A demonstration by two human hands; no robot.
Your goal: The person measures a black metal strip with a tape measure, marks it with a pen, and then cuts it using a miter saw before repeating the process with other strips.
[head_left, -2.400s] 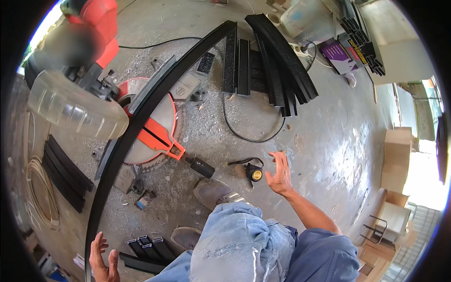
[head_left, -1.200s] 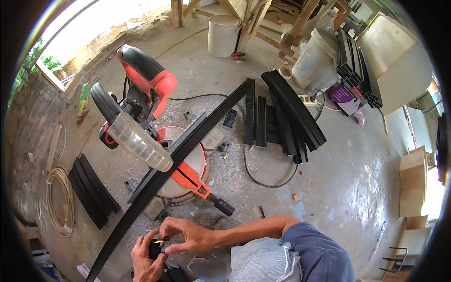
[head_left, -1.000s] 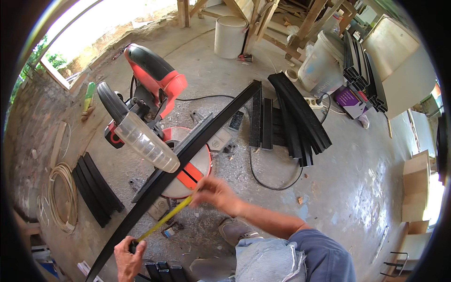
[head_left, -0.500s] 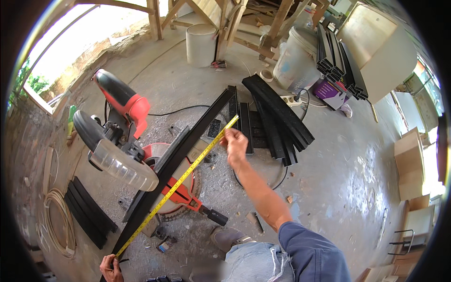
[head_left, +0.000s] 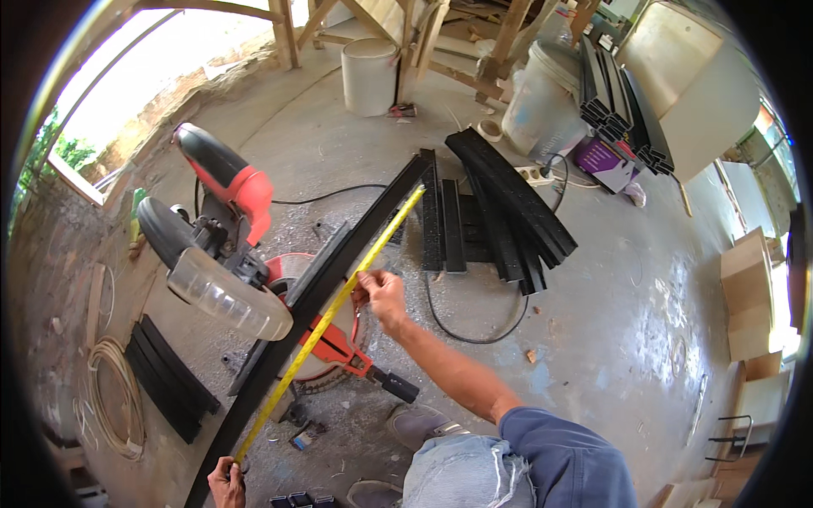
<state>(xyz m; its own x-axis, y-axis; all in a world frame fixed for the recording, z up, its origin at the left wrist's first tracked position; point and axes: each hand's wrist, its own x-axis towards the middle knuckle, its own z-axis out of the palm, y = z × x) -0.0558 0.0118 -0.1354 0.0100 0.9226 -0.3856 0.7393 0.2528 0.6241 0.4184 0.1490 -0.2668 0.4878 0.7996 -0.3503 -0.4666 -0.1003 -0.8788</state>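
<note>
A yellow tape measure blade (head_left: 332, 310) is stretched along a long black metal profile (head_left: 318, 292), which lies slantwise across the bed of a red and black miter saw (head_left: 246, 195). My right hand (head_left: 383, 296) pinches the blade around its middle, beside the saw's round table. The blade's free end sticks out beyond that hand, near the profile's far end. At the lower left, my left hand (head_left: 227, 484) is closed at the blade's near end, beside the profile; the tape's case is mostly hidden there. The saw head is raised, with its clear guard hanging over the profile.
Loose black profiles (head_left: 517, 212) lie right of the saw, near a power strip (head_left: 535, 175) and a black cable. More profiles rest on a purple box (head_left: 605, 162) beside a white bucket (head_left: 546, 102). A coiled hose (head_left: 114, 398) and short black strips (head_left: 169, 377) lie left.
My right hand has slid back along the tape toward me, from near its tip to about its middle. The left hand stays at the near end. The view has shifted slightly.
</note>
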